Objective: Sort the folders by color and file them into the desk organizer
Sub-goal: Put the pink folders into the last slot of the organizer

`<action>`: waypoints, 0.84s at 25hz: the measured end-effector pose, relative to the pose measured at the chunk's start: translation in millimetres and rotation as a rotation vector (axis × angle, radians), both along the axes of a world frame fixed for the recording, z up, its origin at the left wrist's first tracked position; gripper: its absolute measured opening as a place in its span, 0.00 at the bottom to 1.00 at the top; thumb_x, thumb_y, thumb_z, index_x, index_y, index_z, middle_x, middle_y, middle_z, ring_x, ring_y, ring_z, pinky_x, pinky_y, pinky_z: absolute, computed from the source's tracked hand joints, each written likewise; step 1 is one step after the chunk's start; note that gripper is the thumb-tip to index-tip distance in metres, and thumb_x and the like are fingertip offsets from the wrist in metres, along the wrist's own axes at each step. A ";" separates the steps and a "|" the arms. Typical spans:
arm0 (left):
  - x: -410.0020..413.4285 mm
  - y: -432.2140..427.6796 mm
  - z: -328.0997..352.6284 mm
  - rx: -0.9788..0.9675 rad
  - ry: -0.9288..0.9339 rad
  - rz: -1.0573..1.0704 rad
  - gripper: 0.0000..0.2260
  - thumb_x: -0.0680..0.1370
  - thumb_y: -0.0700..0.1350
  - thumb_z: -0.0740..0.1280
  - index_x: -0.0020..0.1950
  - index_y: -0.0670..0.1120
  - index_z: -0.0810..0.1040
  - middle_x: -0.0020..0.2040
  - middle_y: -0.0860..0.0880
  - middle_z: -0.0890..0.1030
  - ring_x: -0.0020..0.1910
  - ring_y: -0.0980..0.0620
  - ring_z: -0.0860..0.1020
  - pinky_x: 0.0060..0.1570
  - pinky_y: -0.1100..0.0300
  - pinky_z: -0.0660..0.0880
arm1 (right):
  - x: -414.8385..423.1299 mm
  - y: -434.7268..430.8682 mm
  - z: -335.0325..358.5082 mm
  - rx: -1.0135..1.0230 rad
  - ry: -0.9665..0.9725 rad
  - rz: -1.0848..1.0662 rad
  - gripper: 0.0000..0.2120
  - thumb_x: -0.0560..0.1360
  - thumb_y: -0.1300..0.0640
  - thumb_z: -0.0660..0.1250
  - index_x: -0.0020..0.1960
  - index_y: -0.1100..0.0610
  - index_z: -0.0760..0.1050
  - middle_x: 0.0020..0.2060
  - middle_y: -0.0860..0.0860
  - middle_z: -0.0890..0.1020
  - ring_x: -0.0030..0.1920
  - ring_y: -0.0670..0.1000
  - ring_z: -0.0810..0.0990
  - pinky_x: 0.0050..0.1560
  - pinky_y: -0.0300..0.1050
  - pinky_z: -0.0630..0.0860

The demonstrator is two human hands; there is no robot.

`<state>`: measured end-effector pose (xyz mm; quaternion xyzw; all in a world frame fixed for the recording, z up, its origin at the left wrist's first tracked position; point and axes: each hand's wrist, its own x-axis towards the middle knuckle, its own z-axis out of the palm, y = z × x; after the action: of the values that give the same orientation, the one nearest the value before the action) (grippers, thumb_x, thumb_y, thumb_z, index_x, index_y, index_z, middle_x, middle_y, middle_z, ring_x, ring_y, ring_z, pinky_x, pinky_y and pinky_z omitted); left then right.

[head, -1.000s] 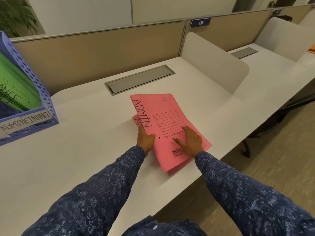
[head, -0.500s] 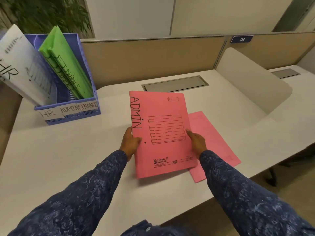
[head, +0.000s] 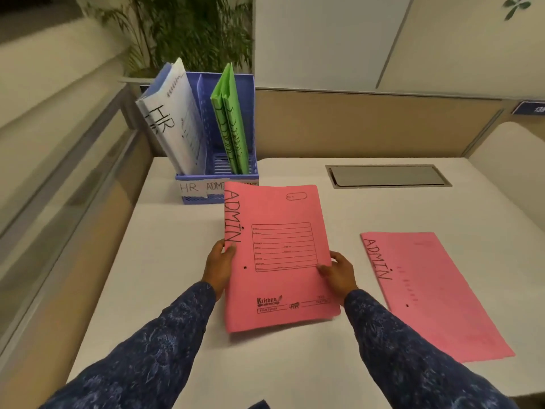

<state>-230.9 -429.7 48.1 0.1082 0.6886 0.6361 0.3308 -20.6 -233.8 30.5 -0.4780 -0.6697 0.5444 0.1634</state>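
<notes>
A pink folder marked ADMIN (head: 280, 255) is held above the desk, tilted up toward the organizer. My left hand (head: 218, 265) grips its left edge and my right hand (head: 339, 271) grips its right edge. A second pink ADMIN folder (head: 433, 293) lies flat on the desk to the right. The blue desk organizer (head: 233, 84) stands at the back left. White HR folders (head: 177, 122) fill its left slot and green folders (head: 230, 119) its right slot. The middle slot, labelled ADMIN, shows no folder.
The white desk (head: 177, 290) has a grey cable hatch (head: 386, 175) at the back right. A tan partition (head: 368, 125) runs behind the desk, a white divider (head: 513, 143) stands at the far right, and a plant (head: 188, 28) rises behind the organizer.
Both hands have lifted the top pink folder off the other one and carried it left toward the organizer. The second pink folder stays on the desk. My view has turned left.
</notes>
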 end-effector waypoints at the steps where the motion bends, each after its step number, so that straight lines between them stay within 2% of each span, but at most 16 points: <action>1: -8.3 -8.8 1.8 0.016 0.013 0.036 0.09 0.83 0.50 0.60 0.61 0.51 0.74 0.57 0.48 0.82 0.52 0.49 0.82 0.50 0.51 0.81 | -13.6 -5.5 3.4 0.037 0.014 0.028 0.19 0.75 0.62 0.67 0.65 0.60 0.72 0.55 0.54 0.81 0.46 0.47 0.82 0.41 0.37 0.79; 2: -16.3 -17.0 4.5 0.031 0.035 0.067 0.09 0.83 0.51 0.59 0.60 0.53 0.74 0.56 0.49 0.82 0.51 0.51 0.82 0.47 0.55 0.81 | -27.8 -10.0 7.3 0.056 0.038 0.045 0.18 0.75 0.63 0.67 0.65 0.59 0.72 0.55 0.53 0.81 0.45 0.45 0.81 0.39 0.34 0.77; 4: -31.9 -34.1 10.4 0.065 0.076 0.123 0.08 0.83 0.53 0.59 0.58 0.55 0.75 0.54 0.52 0.82 0.49 0.54 0.83 0.43 0.59 0.80 | -55.7 -18.3 18.9 0.067 0.103 0.069 0.17 0.76 0.64 0.66 0.63 0.57 0.72 0.54 0.54 0.82 0.47 0.47 0.82 0.42 0.37 0.79; 8: -65.4 -67.4 25.1 0.123 0.136 0.158 0.07 0.83 0.51 0.59 0.57 0.57 0.75 0.52 0.51 0.84 0.48 0.52 0.83 0.42 0.58 0.79 | -109.8 -29.0 43.5 0.116 0.241 0.103 0.13 0.77 0.64 0.65 0.59 0.54 0.72 0.53 0.52 0.82 0.50 0.50 0.82 0.50 0.47 0.81; 11: -87.7 -87.7 37.5 0.145 0.204 0.144 0.08 0.84 0.45 0.59 0.56 0.58 0.73 0.52 0.50 0.84 0.51 0.49 0.82 0.46 0.57 0.79 | -146.6 -31.3 64.3 0.152 0.348 0.164 0.11 0.78 0.63 0.66 0.59 0.55 0.72 0.55 0.50 0.81 0.53 0.50 0.82 0.51 0.45 0.81; 13: -99.0 -96.2 47.9 0.179 0.241 0.139 0.12 0.83 0.42 0.59 0.60 0.58 0.72 0.55 0.51 0.84 0.55 0.51 0.82 0.49 0.57 0.79 | -170.8 -30.0 80.4 0.182 0.390 0.211 0.10 0.79 0.63 0.65 0.58 0.55 0.72 0.54 0.48 0.80 0.53 0.48 0.81 0.52 0.42 0.80; 15: -108.1 -102.2 60.0 0.210 0.285 0.156 0.16 0.82 0.39 0.61 0.67 0.54 0.69 0.56 0.55 0.83 0.57 0.53 0.81 0.50 0.59 0.80 | -193.8 -28.0 96.1 0.217 0.413 0.257 0.10 0.79 0.63 0.65 0.58 0.55 0.71 0.54 0.48 0.80 0.53 0.47 0.81 0.53 0.44 0.80; 17: -113.4 -108.5 75.4 0.224 0.350 0.178 0.21 0.79 0.43 0.65 0.71 0.53 0.67 0.56 0.58 0.82 0.57 0.55 0.80 0.53 0.59 0.79 | -215.5 -26.8 110.4 0.252 0.422 0.313 0.11 0.79 0.64 0.65 0.60 0.55 0.71 0.56 0.49 0.80 0.53 0.46 0.80 0.55 0.45 0.80; 20: -116.5 -118.4 103.2 0.282 0.460 0.213 0.21 0.75 0.49 0.67 0.65 0.66 0.69 0.58 0.59 0.81 0.58 0.58 0.80 0.52 0.63 0.80 | -249.2 -26.7 127.1 0.272 0.415 0.392 0.15 0.79 0.63 0.65 0.64 0.59 0.71 0.60 0.53 0.79 0.58 0.51 0.79 0.60 0.50 0.78; 21: -116.5 -119.8 112.3 0.312 0.496 0.236 0.20 0.76 0.49 0.66 0.64 0.68 0.70 0.58 0.59 0.81 0.58 0.57 0.80 0.52 0.64 0.80 | -259.4 -28.4 132.3 0.262 0.413 0.415 0.16 0.79 0.63 0.65 0.65 0.59 0.70 0.61 0.54 0.78 0.59 0.52 0.78 0.62 0.51 0.77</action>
<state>-347.4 -549.5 160.4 0.2287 0.6502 0.7223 0.0561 -280.0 -262.1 162.8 -0.1854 -0.7699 0.5608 0.2415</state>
